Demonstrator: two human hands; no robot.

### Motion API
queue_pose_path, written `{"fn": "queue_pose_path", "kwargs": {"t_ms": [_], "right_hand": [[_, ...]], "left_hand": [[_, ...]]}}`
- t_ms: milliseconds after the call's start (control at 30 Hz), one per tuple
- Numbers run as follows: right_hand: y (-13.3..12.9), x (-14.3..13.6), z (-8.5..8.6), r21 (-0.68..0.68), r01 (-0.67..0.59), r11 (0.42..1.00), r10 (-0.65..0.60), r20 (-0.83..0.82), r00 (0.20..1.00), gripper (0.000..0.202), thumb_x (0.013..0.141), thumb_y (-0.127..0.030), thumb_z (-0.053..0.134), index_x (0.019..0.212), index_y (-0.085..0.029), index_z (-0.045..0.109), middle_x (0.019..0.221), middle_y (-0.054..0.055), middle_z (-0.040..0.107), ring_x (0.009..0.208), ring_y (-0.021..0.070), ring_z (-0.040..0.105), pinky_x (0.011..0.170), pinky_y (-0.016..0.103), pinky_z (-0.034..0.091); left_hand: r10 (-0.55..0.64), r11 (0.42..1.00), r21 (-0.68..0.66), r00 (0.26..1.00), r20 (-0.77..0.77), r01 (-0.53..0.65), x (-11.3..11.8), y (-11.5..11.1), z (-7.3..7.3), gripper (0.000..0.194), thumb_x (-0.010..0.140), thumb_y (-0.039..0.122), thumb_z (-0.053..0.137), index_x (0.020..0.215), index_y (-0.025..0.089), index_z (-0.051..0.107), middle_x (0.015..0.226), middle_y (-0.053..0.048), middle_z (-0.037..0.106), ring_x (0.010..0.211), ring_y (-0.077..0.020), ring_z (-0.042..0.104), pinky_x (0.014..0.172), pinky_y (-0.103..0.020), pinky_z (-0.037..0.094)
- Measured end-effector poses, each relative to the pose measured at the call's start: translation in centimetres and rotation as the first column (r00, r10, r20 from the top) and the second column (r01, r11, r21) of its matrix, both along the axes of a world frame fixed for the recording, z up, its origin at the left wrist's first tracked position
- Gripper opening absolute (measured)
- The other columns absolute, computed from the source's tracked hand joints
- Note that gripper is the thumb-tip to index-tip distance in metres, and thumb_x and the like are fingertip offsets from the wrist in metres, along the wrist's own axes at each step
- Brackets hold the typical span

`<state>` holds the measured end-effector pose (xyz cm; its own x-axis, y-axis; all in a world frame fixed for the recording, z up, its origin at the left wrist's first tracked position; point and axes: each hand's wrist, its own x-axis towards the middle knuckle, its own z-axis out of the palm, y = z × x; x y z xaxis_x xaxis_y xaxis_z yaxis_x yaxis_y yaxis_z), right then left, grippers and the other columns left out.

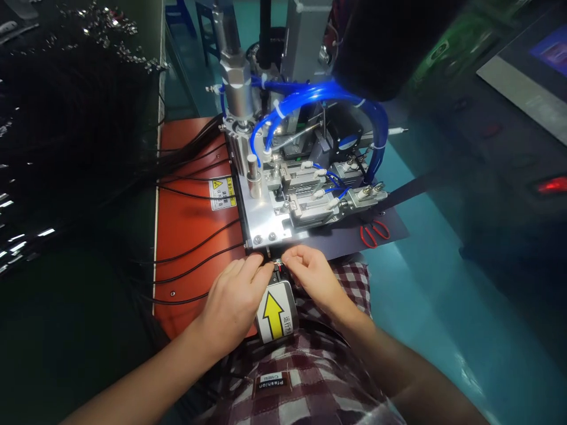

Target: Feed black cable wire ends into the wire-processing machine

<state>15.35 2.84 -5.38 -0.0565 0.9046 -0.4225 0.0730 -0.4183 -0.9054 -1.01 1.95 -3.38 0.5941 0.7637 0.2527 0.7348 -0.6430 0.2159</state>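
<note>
At the front edge of the machine [266,221], my left hand [237,292] is closed, its thumb and forefinger pinched together. Opposite it, my right hand [312,271] makes a pinch too, fingertips a short way from the left ones. Between the fingertips shows a small shiny piece with a red bit [279,265]; whether either hand grips it I cannot tell. Just below lies a white label with a yellow arrow [275,313] on a part of the machine. Several thin black cables [199,245] cross the orange board [190,236] beside my left hand.
Red-handled scissors [374,234] lie on the dark plate right of the machine. Blue air hoses [328,91] arch over small cylinders [310,200]. A large heap of black cables [80,130] with shiny ends fills the left. A warning label [222,193] sits on the board.
</note>
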Motion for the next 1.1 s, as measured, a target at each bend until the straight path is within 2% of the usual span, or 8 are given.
{"fn": "queue_pose_path", "kwargs": {"t_ms": [200,300,433,667,767,833,933,1100], "right_hand": [[-0.1,0.6,-0.8,-0.076,0.021,0.997,-0.028,-0.095,0.995,0.02,0.075,-0.034,0.057,0.068,-0.016,0.053,0.049,-0.006,0.043,0.043,0.008,0.035,0.043,0.021,0.027],[-1.3,0.6,-0.7,0.014,0.081,0.997,-0.082,0.021,0.996,0.019,0.078,-0.034,0.056,0.072,-0.016,0.053,0.054,-0.005,0.044,0.046,0.0085,0.037,0.043,0.021,0.028],[-2.2,-0.1,0.2,0.094,-0.054,0.994,0.034,0.197,0.98,0.021,0.079,-0.037,0.058,0.072,-0.017,0.057,0.055,-0.004,0.045,0.048,0.0097,0.039,0.045,0.022,0.031],[-1.4,-0.1,2.2,0.307,-0.238,0.921,0.003,0.608,0.794,0.018,0.081,-0.02,0.052,0.063,-0.018,0.055,0.057,-0.001,0.052,0.053,0.0116,0.045,0.054,0.026,0.032],[-0.9,0.4,1.6,0.273,-0.18,0.945,0.032,0.471,0.882,0.016,0.08,-0.022,0.052,0.065,-0.018,0.056,0.056,-0.002,0.05,0.052,0.0116,0.043,0.051,0.025,0.031],[-0.6,0.8,0.6,0.123,-0.102,0.987,0.079,0.18,0.981,0.017,0.08,-0.028,0.054,0.067,-0.018,0.054,0.052,-0.004,0.045,0.046,0.01,0.038,0.045,0.023,0.029],[-0.1,1.4,-0.8,-0.046,-0.109,0.993,0.101,-0.138,0.985,0.022,0.077,-0.036,0.058,0.067,-0.017,0.054,0.049,-0.006,0.043,0.042,0.0084,0.036,0.043,0.022,0.028],[-0.1,1.3,-1.6,0.006,-0.058,0.998,0.058,-0.123,0.991,0.029,0.081,-0.043,0.055,0.069,-0.017,0.053,0.055,-0.004,0.05,0.044,0.009,0.044,0.045,0.023,0.034]], "left_hand": [[0.005,1.0,-0.005,1.0,0.007,-0.005,0.0,0.0,0.1,0.022,0.085,0.011,0.044,0.098,0.01,0.063,0.088,-0.013,0.061,0.075,-0.026,0.056,0.062,-0.037,0.051],[0.004,1.0,-0.002,1.0,0.006,-0.004,0.0,-0.1,0.1,0.023,0.086,0.011,0.043,0.098,0.011,0.063,0.088,-0.012,0.06,0.074,-0.0253,0.056,0.061,-0.037,0.051],[0.017,1.0,-0.009,1.0,-0.002,-0.017,0.0,-0.1,0.1,0.025,0.087,0.011,0.041,0.099,0.011,0.063,0.087,-0.012,0.06,0.073,-0.0246,0.056,0.061,-0.037,0.05],[0.015,1.0,-0.025,1.0,-0.02,-0.015,0.0,0.1,0.2,0.027,0.086,0.01,0.04,0.1,0.012,0.063,0.087,-0.011,0.061,0.07,-0.023,0.055,0.059,-0.035,0.049],[0.014,0.999,-0.045,0.999,-0.032,-0.015,0.0,0.1,0.3,0.027,0.086,0.008,0.04,0.099,0.012,0.063,0.087,-0.01,0.061,0.071,-0.0227,0.055,0.061,-0.034,0.049],[0.013,0.998,-0.056,0.999,-0.031,-0.015,0.0,0.1,0.3,0.027,0.085,0.007,0.04,0.098,0.012,0.063,0.088,-0.01,0.061,0.072,-0.0224,0.055,0.062,-0.034,0.049],[0.016,0.998,-0.065,1.0,-0.025,-0.017,0.0,0.2,0.4,0.027,0.084,0.006,0.041,0.097,0.012,0.064,0.088,-0.01,0.061,0.074,-0.0222,0.055,0.064,-0.033,0.048],[0.031,0.998,-0.044,0.997,-0.067,-0.034,0.1,0.1,1.0,0.027,0.083,0.006,0.044,0.1,0.014,0.064,0.089,-0.011,0.057,0.078,-0.0242,0.052,0.064,-0.035,0.047]]}}
